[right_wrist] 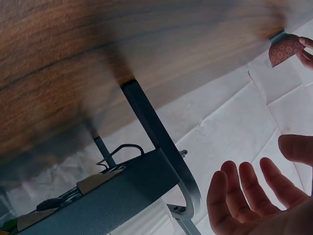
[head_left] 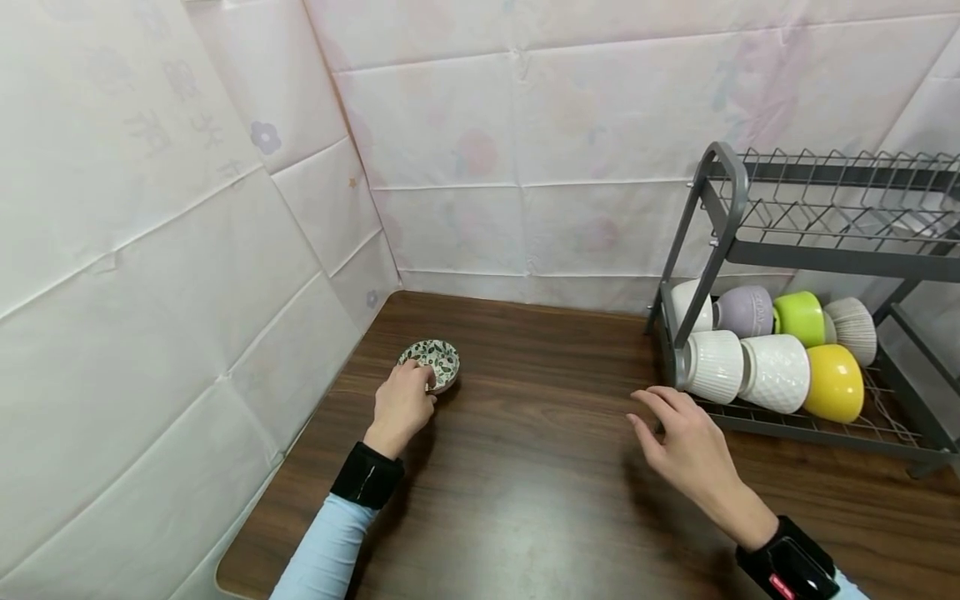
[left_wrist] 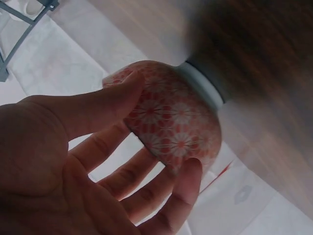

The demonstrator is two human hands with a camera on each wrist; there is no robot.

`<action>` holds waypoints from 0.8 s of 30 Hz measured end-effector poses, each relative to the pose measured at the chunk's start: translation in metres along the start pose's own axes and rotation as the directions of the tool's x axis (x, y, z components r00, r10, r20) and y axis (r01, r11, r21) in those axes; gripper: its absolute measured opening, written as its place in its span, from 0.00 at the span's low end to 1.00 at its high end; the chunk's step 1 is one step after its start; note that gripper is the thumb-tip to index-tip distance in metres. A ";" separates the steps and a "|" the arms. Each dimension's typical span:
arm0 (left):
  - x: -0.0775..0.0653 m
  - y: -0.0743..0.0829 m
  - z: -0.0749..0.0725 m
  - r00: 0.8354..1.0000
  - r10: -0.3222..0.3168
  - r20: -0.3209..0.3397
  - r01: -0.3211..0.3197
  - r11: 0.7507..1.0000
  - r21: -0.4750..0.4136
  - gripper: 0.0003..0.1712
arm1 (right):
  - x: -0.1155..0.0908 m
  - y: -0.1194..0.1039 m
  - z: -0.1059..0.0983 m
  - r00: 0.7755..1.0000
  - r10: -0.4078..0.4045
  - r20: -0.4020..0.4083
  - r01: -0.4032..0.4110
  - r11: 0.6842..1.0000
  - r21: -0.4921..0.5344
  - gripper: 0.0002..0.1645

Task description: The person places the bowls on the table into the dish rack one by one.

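My left hand [head_left: 402, 402] holds a small bowl [head_left: 442, 360] by its near side, at the far left of the table. Inside, the bowl has a dark leafy pattern; the left wrist view shows a red outer wall [left_wrist: 171, 115] with white flowers and a pale foot at the table. There the thumb lies on one side of the bowl and fingertips touch another. My right hand [head_left: 686, 446] hovers over the table just left of the dish rack [head_left: 825, 257], fingers loosely bent and holding nothing.
On the rack's lower shelf lie several cups and bowls on their sides, among them a yellow one [head_left: 835, 383], a green one [head_left: 801, 317] and a purple one [head_left: 744, 311]. The brown wooden table [head_left: 525, 467] meets sheet-covered walls [head_left: 450, 225] at the back and left.
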State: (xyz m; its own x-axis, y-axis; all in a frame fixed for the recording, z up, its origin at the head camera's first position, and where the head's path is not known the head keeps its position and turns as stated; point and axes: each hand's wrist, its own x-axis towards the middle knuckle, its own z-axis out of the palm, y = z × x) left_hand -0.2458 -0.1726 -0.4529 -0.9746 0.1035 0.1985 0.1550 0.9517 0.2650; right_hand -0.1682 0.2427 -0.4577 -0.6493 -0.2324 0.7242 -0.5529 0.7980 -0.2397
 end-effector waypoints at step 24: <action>-0.003 -0.006 0.007 0.992 0.073 -0.103 -0.077 0.997 -0.031 0.12 | -0.010 -0.001 0.007 0.997 0.035 0.071 -0.035 0.999 0.009 0.17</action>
State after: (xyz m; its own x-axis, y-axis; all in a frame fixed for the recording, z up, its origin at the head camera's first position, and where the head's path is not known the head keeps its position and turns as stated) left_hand -0.2449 -0.1769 -0.4615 -0.9389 0.1429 0.3131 0.2343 0.9317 0.2776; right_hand -0.1644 0.2400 -0.4697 -0.7034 -0.2432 0.6679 -0.5341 0.8009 -0.2708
